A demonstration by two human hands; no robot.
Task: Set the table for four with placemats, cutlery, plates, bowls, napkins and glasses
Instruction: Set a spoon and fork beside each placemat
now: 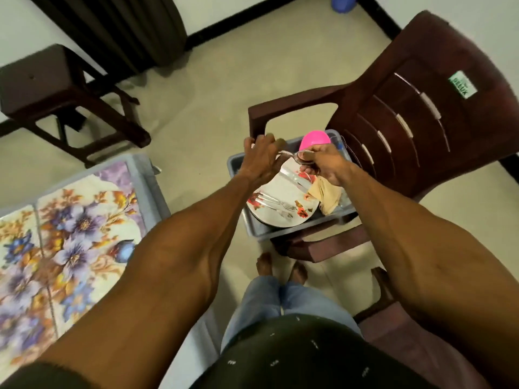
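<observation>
A grey plastic tub (258, 230) sits on a dark brown plastic chair. Inside lie white floral plates (283, 203) with two forks (276, 206) on top, a pink bowl (314, 139), beige napkins (327, 197) and a clear glass (295, 178). My right hand (324, 162) pinches metal cutlery, apparently spoons (292, 156), above the plates. My left hand (262, 157) reaches over the tub's far left corner with fingers spread and relaxed, its fingertips close to the spoon ends. At the left edge, the table carries floral placemats (73, 228).
The brown chair (415, 113) has its backrest to the right and an armrest just beyond my left hand. A dark stool (50, 88) stands at the upper left. My bare feet (280, 269) are on the beige floor in front of the chair. A dark curtain hangs at the back.
</observation>
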